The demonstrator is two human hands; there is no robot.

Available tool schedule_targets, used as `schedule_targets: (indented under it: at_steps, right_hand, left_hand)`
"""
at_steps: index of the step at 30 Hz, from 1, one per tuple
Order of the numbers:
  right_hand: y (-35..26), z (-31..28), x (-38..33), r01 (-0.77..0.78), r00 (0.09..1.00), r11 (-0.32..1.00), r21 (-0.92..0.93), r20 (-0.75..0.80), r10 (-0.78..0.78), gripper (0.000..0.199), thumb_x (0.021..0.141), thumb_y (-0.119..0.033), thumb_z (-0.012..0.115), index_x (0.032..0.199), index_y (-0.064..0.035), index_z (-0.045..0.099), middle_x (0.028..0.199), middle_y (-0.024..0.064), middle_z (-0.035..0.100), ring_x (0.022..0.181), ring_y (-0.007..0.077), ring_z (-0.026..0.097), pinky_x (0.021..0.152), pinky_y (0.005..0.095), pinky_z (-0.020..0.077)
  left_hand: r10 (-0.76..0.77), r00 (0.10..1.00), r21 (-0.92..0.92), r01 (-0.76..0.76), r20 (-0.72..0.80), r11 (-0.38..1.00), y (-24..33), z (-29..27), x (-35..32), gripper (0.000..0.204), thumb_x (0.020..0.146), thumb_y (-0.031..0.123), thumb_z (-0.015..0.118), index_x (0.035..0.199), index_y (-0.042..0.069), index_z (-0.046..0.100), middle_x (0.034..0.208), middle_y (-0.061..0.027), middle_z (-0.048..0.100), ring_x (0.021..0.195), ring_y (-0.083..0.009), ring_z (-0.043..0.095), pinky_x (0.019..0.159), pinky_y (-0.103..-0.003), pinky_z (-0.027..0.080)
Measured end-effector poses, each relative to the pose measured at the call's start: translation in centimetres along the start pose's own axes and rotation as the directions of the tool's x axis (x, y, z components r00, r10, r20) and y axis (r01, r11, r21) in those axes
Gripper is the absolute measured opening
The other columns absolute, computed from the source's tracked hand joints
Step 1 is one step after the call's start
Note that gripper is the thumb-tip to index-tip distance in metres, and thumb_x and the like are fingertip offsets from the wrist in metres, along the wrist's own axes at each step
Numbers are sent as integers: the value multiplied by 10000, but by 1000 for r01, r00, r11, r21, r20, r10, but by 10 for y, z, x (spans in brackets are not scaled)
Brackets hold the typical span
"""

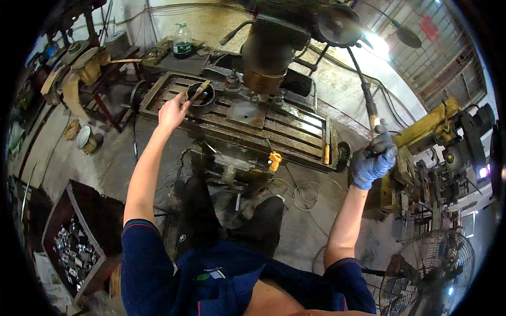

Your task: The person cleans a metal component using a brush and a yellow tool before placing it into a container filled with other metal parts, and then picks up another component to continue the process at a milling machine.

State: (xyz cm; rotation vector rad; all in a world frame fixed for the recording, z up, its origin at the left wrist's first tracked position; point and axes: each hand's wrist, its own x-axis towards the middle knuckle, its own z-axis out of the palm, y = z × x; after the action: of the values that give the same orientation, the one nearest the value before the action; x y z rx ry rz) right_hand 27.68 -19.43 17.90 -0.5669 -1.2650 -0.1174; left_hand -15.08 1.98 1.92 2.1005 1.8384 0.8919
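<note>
The brush (200, 91) rests in the round pan (210, 100) at 11 o'clock, left hand (172, 114) at its near end; grasp cannot be confirmed. The gloved right hand (375, 162), at 3 o'clock, grips the machine lever (368, 97). Probable step: brush handling; next, secure the brush, lever steady.

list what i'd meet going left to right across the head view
bin of metal parts → bare left hand → round dark pan → small orange fitting → orange handle → gloved right hand → fan
</note>
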Motion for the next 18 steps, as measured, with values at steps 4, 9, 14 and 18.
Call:
schedule_targets:
  at_steps: [4,9,14,18]
  right_hand:
    - [4,-1,1,-154,979,984,90,-119,164,365,821,-257,490,531,-106,328,566,12,313,600,162,356,863,389,365]
    - [7,-40,10,-17,1000,999,43,24,16,201,814,-194,476,656,-72,495,689,31,467,704,161,437,754,348,367]
    - [9,-34,21,-173,985,981,86,31,171,328,889,-289,421,842,1,566,965,123,582,1086,278,483,982,387,307]
    - [14,-42,32,-149,989,988,46,27,148,401,899,-323,397,915,28,591,1099,181,566,1087,296,484,977,390,299]
  left_hand:
    - [113,994,205,-112,4,972,2,-61,-3,326,822,317,541,1080,122,582,917,-136,632,867,-316,594,743,-432,469]
    - [324,926,124,-305,-194,944,5,-150,1,155,757,104,505,847,18,598,759,-189,604,741,-374,577,666,-458,459]
    - [126,986,-55,-133,-112,990,-44,-286,-79,372,869,13,387,1229,37,478,930,-145,636,828,-194,626,748,-312,499]
    - [-105,980,98,123,-169,988,-90,-353,-180,341,856,4,421,1187,12,503,896,-97,625,783,-140,589,744,-277,477]
